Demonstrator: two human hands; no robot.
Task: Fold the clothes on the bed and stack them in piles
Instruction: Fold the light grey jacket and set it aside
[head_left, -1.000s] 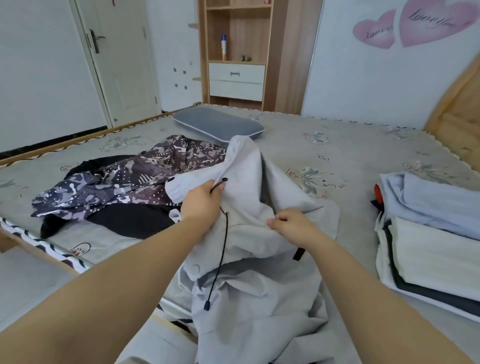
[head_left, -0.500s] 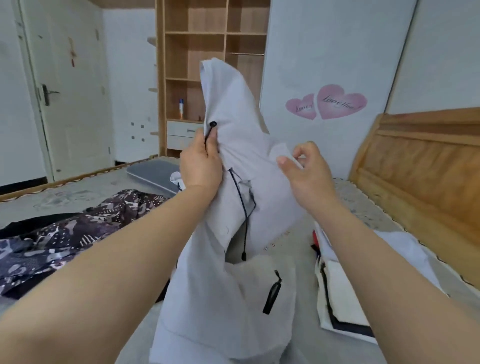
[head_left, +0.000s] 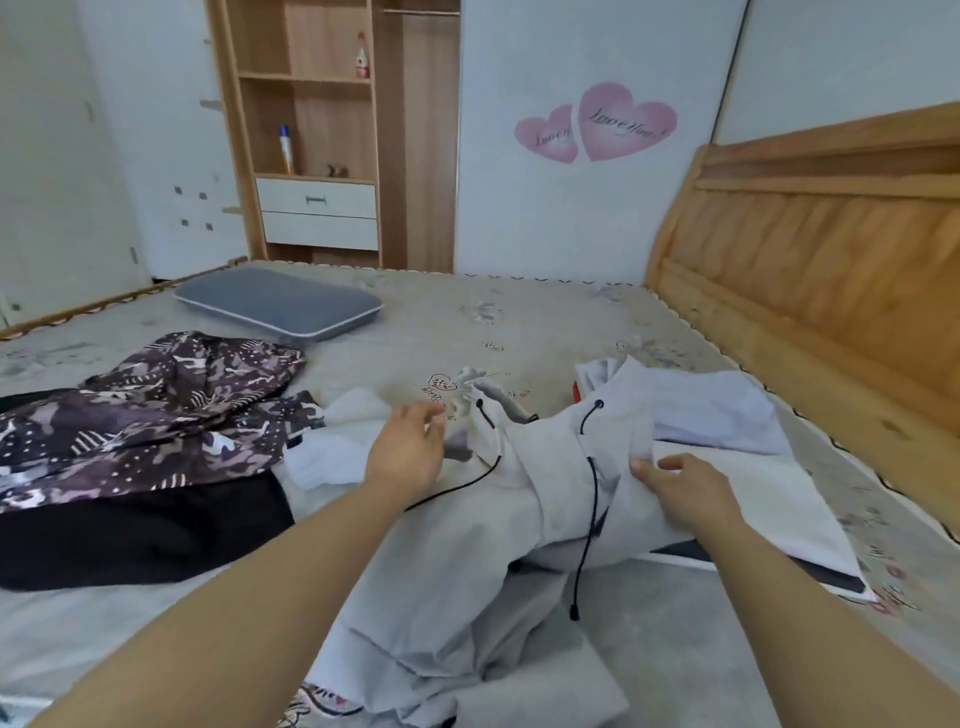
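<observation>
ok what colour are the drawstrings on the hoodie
Black, against the pale grey hoodie; the drawstrings show best in the head view.

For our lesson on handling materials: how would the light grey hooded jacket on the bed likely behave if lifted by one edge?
The light grey hooded jacket lies crumpled in soft folds, so it would probably sag and drape, not hold shape. Its black drawstrings trail loose and would likely dangle. The fabric looks thin, so probably light.
</observation>
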